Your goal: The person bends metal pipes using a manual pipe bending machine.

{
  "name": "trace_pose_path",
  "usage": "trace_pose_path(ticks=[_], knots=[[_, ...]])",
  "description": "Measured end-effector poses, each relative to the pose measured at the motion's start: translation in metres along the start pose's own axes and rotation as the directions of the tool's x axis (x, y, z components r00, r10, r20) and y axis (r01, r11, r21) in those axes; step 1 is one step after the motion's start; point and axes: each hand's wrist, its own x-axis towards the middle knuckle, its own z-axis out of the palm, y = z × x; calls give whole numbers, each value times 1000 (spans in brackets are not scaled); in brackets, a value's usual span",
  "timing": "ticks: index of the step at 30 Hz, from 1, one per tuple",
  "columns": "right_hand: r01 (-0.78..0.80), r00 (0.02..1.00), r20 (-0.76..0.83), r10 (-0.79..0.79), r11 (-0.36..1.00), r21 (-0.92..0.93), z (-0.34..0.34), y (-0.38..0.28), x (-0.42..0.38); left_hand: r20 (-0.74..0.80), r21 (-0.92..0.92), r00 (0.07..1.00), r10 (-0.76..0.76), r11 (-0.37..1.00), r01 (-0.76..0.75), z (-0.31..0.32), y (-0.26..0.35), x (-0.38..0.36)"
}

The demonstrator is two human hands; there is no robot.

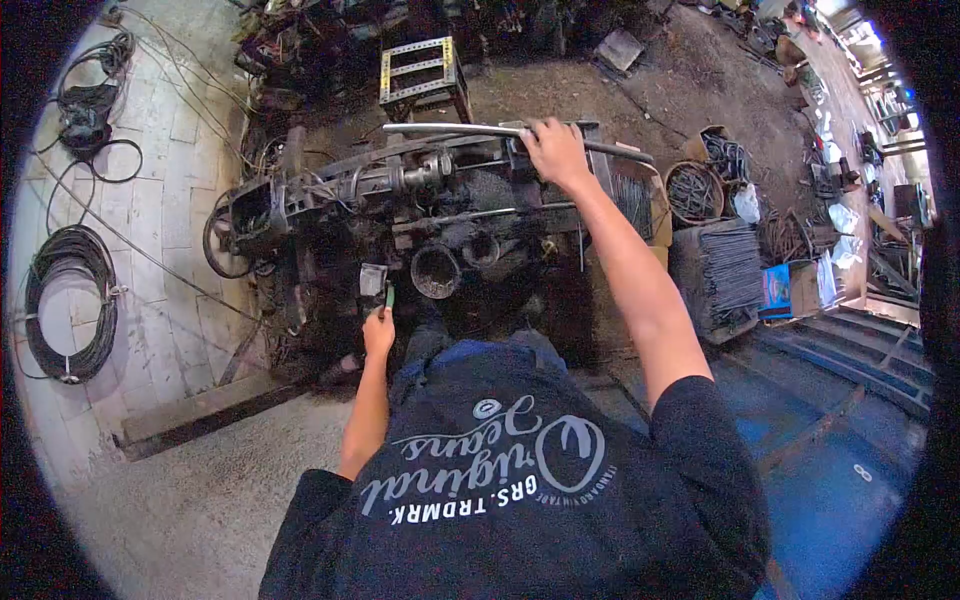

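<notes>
My right hand (556,152) is wrapped over a long metal bar (450,128) lying across the far side of a dark, greasy machine (430,180). The bar's bright end points left; its darker end (625,152) reaches out to the right of my hand. Low on the machine's near side, my left hand (378,332) is closed around a short green handle (390,297). Just beyond that handle is a small grey box (372,279). Two round open cups (436,272) sit to the right of the box.
A yellow-topped metal stand (420,72) is behind the machine. On the right are a basket of metal parts (693,190), a stack of thin rods (738,265) and blue metal sheets (840,440). A wire coil (70,305) and cables lie on the left floor.
</notes>
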Motion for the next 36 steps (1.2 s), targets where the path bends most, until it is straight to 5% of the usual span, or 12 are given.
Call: trace_pose_path(ticks=[1, 7, 10, 15, 23, 25, 30, 36], knots=[[-8, 984, 178, 20, 998, -66, 4, 2, 0, -11, -7, 1000, 5, 1000, -5, -2, 1, 3], [-73, 982, 165, 94, 989, -127, 11, -3, -3, 162, -114, 986, -43, 992, 62, -8, 3, 20], [-151, 930, 313, 191, 978, -147, 7, -2, 3, 269, -150, 945, -188, 961, 234, -3, -7, 36], [-164, 913, 353, 204, 976, -141, 6, -2, 8, 491, -55, 838, -239, 951, 303, -13, -5, 50], [-222, 854, 447, 267, 963, -151, 1, -9, 17, 510, 0, 833, -215, 968, 250, -27, 6, 58], [-195, 866, 438, 242, 969, -149, 2, -10, 10, 555, -44, 788, -265, 937, 346, -14, -11, 67], [-152, 918, 353, 180, 983, -104, 6, -1, 12, 376, -148, 851, -367, 883, 446, -7, 7, 38], [-82, 896, 429, 117, 992, -98, 6, 8, 15, 150, -158, 931, -332, 922, 354, 12, 7, 17]])
